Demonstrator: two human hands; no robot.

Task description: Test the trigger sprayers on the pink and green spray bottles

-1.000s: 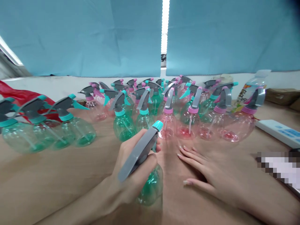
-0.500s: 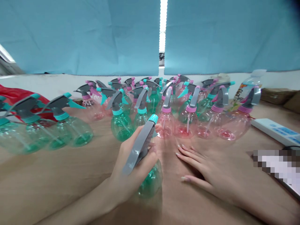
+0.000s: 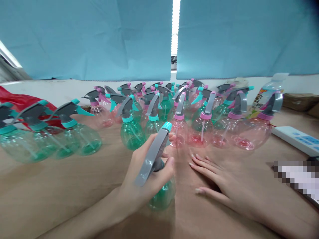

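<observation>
My left hand (image 3: 143, 169) is wrapped round the neck and trigger of a spray bottle (image 3: 163, 196) with a clear green body, grey head and turquoise nozzle. The bottle stands in front of me, its nozzle pointing away. My right hand (image 3: 214, 179) lies flat on the brown table (image 3: 99, 205) with fingers spread, holding nothing. Just beyond my hands is a row of spray bottles, among them a green one (image 3: 132, 132) and a pink one (image 3: 178, 131). The fingers on the far side of the held bottle are partly hidden.
Several green spray bottles (image 3: 87, 139) stand at the left before a red plastic bag (image 3: 25, 96). More bottles crowd the back. At the right are a labelled plastic bottle (image 3: 267, 94), a white device with blue buttons (image 3: 296, 137) and a blurred-out flat object (image 3: 299, 181).
The whole view has shifted slightly, so things appear a little further right. My left hand keeps its grip on the spray bottle, its thumb slightly changed. My right hand stays flat.
</observation>
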